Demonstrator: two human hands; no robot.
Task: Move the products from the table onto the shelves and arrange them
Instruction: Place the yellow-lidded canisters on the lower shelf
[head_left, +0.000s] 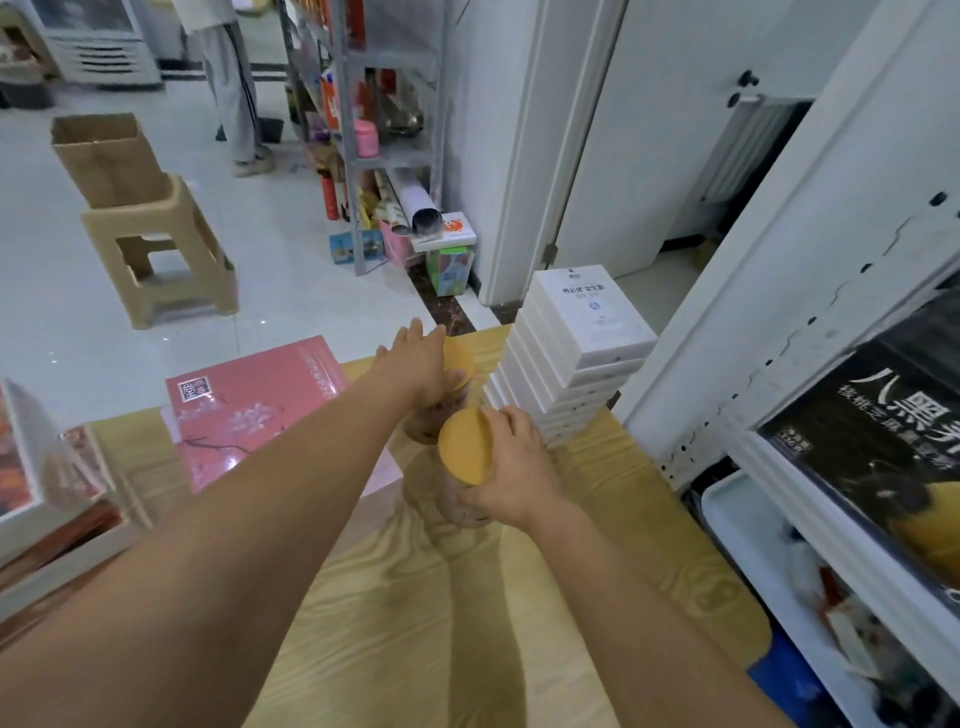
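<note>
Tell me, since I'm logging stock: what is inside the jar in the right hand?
Brownish contents show through the clear jar below its orange lid, too blurred to identify. The right hand covers its right side.

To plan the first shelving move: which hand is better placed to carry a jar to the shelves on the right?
Probably right. The right hand grips the nearer clear jar with the round orange lid and is closer to the white metal shelf unit; the left hand reaches across to the farther jar.

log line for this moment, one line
phase: pick | left hand: on far jar, grip unclear | right hand: grips near jar at lid | white box stack: beside jars
</note>
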